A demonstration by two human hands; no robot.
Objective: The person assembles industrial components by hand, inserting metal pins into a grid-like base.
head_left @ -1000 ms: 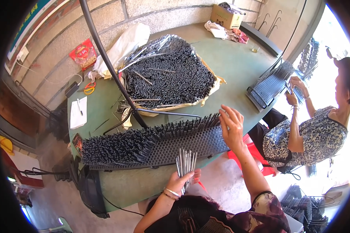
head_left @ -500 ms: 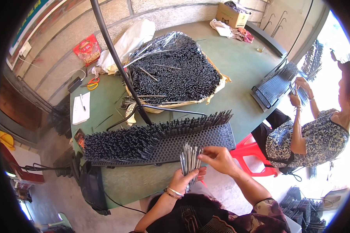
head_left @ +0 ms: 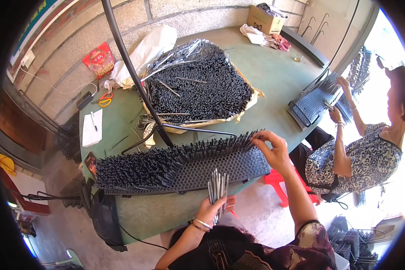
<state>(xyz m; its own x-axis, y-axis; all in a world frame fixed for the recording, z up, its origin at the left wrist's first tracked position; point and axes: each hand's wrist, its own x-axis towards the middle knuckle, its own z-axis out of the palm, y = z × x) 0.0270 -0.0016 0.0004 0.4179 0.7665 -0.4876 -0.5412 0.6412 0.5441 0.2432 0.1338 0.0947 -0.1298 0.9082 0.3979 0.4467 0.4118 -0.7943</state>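
My left hand (head_left: pixel 214 208) is closed round a bundle of thin silvery metal rods (head_left: pixel 218 183), which stand up above the fingers in front of the rack. The long black perforated rack (head_left: pixel 211 171) lies along the near table edge. Dark rods (head_left: pixel 135 168) stand densely in its left part and in a strip along its far side. At the rack's far right corner, my right hand (head_left: pixel 274 148) pinches a thin rod among the standing ones; the fingertips partly hide it.
Behind the rack stands a wrapped box (head_left: pixel 252 105) packed with dark rods. A black pole (head_left: pixel 126 56) rises before it. Orange-handled scissors (head_left: pixel 105 100) and a notepad (head_left: pixel 92 130) lie left. At right, a co-worker (head_left: pixel 353 148) works at another perforated rack (head_left: pixel 317 99) near a red stool (head_left: pixel 279 186).
My right hand has moved from the bundle up and right to the rack's far right corner. My left hand keeps its hold on the bundle. The co-worker's hands have moved apart.
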